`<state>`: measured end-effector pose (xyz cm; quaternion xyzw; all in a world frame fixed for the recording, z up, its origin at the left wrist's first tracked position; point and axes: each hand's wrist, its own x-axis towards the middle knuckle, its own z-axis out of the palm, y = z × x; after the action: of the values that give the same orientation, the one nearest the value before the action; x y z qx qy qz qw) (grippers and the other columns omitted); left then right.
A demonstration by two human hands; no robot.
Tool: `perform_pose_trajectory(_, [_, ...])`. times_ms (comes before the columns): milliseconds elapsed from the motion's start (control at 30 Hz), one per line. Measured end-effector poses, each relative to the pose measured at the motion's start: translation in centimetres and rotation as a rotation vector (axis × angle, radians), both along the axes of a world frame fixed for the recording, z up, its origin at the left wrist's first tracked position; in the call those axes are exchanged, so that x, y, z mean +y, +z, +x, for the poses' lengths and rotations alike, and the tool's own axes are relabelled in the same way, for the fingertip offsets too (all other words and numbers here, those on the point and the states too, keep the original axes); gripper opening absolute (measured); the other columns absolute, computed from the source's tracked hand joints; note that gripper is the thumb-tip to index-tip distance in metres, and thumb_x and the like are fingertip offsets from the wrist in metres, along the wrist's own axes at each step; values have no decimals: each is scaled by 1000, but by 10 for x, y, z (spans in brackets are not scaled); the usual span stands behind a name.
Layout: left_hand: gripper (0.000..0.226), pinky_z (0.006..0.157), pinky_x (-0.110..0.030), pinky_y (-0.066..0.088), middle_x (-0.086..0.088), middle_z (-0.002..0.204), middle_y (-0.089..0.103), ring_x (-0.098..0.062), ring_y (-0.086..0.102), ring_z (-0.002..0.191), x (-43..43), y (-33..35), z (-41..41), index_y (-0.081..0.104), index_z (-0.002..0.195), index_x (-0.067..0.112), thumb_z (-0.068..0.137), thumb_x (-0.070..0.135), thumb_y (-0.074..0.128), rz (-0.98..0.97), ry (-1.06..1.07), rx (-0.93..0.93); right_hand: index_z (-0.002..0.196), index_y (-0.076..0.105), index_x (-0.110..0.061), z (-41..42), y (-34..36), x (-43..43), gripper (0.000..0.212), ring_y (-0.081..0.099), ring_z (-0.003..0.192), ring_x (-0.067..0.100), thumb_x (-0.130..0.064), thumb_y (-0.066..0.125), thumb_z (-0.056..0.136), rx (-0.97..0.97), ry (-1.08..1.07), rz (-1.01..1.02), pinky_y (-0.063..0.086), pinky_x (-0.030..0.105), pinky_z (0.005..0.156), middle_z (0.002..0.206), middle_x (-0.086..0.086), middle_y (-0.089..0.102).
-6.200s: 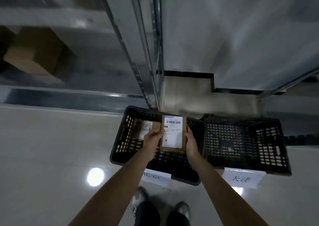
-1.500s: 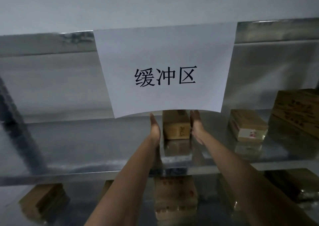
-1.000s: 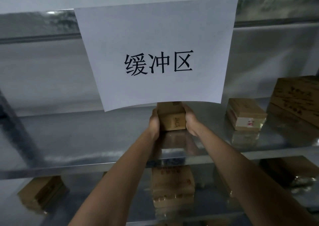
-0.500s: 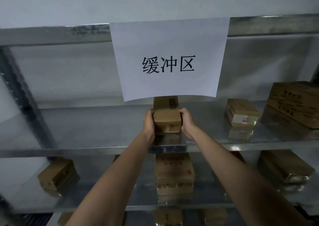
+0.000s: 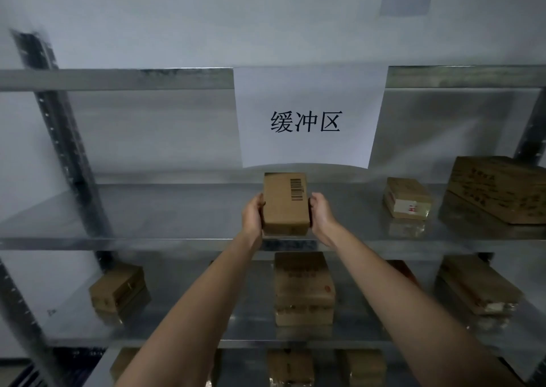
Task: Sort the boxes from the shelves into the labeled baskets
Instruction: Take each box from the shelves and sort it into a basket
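At the front edge of the shelf point(image 5: 177, 212), a cardboard box point(image 5: 284, 206) is gripped by its sides between the left hand point(image 5: 252, 218) and right hand point(image 5: 322, 216); it could be dropped if that squeeze is loosened.

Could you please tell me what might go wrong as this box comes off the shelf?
The left hand and right hand grip the cardboard box only by its sides, with no support visible beneath it, so it could slip once it is clear of the shelf. The paper sign hangs just above the box's far end; lifting higher could snag or tear it.
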<state>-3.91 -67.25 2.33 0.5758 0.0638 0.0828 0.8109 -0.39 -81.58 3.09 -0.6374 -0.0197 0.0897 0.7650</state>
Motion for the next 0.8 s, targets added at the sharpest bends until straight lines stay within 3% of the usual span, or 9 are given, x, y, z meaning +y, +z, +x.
perform_pose_trajectory(67, [33, 66, -30, 56, -5, 102, 71, -21, 67, 95, 13, 1, -13, 64, 105, 24, 102, 15, 33, -29, -44, -23, 131, 55, -7, -16, 5, 7, 52, 56, 122, 33, -38, 20, 107, 9, -30, 26, 47, 38, 88, 112, 13, 66])
perform_pose_trajectory(133, [40, 72, -36, 58, -11, 112, 69, -28, 64, 105, 27, -3, -24, 65, 110, 19, 94, 6, 31, -51, -72, -45, 147, 37, -2, -37, 11, 18, 57, 51, 126, 32, -38, 20, 108, 29, -73, 37, 43, 40, 97, 137, 19, 55])
perform_pose_trajectory(267, [50, 88, -46, 55, -4, 111, 68, -22, 62, 104, 56, -10, -38, 57, 135, 17, 95, 4, 29, -50, -53, -7, 147, 39, -3, -73, 13, 47, 57, 43, 135, 28, -39, 15, 109, 28, -124, 34, 34, 36, 108, 147, 13, 46])
perform_pose_trajectory(400, [62, 80, -37, 48, 3, 130, 61, -18, 54, 118, 82, -8, -62, 55, 138, 27, 91, -6, 32, -9, -60, -23, 148, 39, -7, -91, 12, 73, 67, 38, 140, 27, -51, 13, 106, 49, -141, 78, 28, 37, 112, 149, 15, 44])
perform_pose_trajectory(500, [63, 83, -37, 50, 5, 131, 62, -15, 56, 118, 102, -6, -75, 54, 140, 29, 95, -9, 31, 21, -87, -38, 147, 42, -10, -101, 11, 89, 73, 39, 140, 26, -60, 11, 102, 40, -121, 121, 25, 41, 115, 150, 14, 46])
perform_pose_trajectory(567, [64, 78, -34, 53, 5, 127, 64, -11, 59, 111, 115, -5, -81, 57, 137, 28, 94, -11, 30, 29, -96, -18, 142, 49, -13, -108, 13, 96, 76, 46, 131, 26, -63, 11, 101, 48, -109, 140, 28, 42, 110, 142, 11, 53])
perform_pose_trajectory(633, [59, 69, -26, 54, 2, 126, 66, -11, 61, 108, 127, -6, -83, 63, 132, 22, 94, -9, 30, 14, -84, -8, 135, 56, -15, -113, 15, 101, 74, 57, 111, 23, -65, 12, 100, 47, -99, 165, 39, 40, 95, 129, 11, 61])
perform_pose_trajectory(733, [36, 79, -25, 48, -6, 118, 70, -19, 61, 111, 138, -2, -87, 70, 112, 11, 95, 5, 40, -54, -39, 0, 121, 63, -18, -121, 20, 106, 63, 66, 93, 20, -60, 19, 102, 25, -62, 159, 49, 32, 72, 116, 11, 69])
perform_pose_trajectory(800, [23, 79, -25, 45, -4, 100, 70, -20, 58, 109, 145, 2, -91, 68, 93, 14, 97, 15, 45, -90, -7, 24, 115, 64, -17, -127, 21, 111, 54, 67, 94, 20, -53, 25, 104, -7, -55, 106, 50, 31, 72, 113, 12, 70])
